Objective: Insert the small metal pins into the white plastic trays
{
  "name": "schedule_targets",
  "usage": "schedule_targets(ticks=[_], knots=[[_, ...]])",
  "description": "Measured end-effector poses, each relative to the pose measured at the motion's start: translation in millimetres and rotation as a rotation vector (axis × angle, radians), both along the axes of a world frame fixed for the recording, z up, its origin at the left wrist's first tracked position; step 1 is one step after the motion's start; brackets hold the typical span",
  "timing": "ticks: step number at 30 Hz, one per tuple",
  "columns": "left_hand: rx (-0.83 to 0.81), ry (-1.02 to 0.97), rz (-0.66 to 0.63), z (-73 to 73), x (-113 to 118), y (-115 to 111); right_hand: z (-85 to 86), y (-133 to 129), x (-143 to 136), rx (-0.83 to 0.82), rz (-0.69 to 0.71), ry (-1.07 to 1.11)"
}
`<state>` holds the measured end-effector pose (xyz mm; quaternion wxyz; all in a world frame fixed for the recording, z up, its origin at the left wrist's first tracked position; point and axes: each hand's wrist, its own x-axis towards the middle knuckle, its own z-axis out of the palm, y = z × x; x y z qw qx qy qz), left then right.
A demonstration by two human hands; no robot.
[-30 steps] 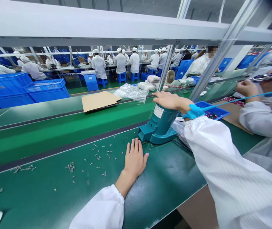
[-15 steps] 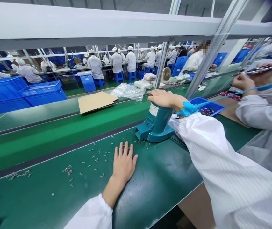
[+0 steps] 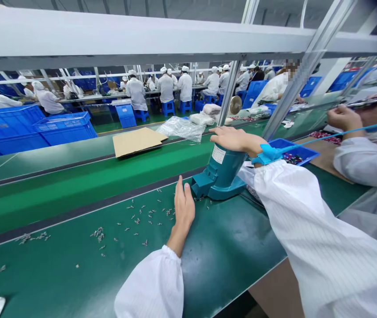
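Observation:
My left hand (image 3: 184, 206) is on edge on the green worktable, fingers stretched out and holding nothing. It is beside the square spout of a teal machine (image 3: 223, 170) with a rounded body and a white label. My right hand (image 3: 238, 140) lies flat over the machine's top, fingers extended; a blue strap (image 3: 267, 154) with a cord is round that wrist. Small metal parts (image 3: 137, 221) are scattered left of my left hand, with a little pile (image 3: 98, 234) farther left. The underside of my right palm is hidden.
A green conveyor belt (image 3: 76, 181) runs behind the table, with cardboard (image 3: 137, 142) and clear plastic (image 3: 182, 128) beyond it. A blue tray (image 3: 307, 154) of small parts sits right of the machine. A co-worker's hand (image 3: 344, 119) is at far right. A metal post (image 3: 294, 84) rises behind the machine.
My left hand has turned from palm-down flat onto its edge and moved up and right, closer to the machine's spout. My right hand stays on top of the machine. The view has shifted slightly.

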<state>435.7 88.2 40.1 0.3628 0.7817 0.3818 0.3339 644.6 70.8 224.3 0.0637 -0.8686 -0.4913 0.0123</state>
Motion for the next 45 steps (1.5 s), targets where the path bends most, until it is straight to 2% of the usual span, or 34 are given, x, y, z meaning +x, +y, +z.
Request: schedule_targets(ticks=[5,9,17,27,34,45], knots=[[-0.030,-0.100,-0.025,10.2,39,5,0.6,0,-2,0.008,-0.013,-0.007],[-0.007,-0.113,-0.056,8.6,50,6,1.2,0,-3,-0.005,-0.017,-0.001],[0.068,0.022,-0.068,2.6,41,6,-1.2,1,2,0.010,-0.006,-0.008],[0.094,0.155,-0.030,6.4,41,-1,3.3,-1,-3,-0.028,-0.018,-0.001],[0.097,0.194,-0.001,3.8,45,-4,-1.1,2,9,-0.045,0.021,0.003],[0.084,0.163,-0.047,-0.5,49,-3,-3.2,0,12,-0.004,-0.028,-0.019]])
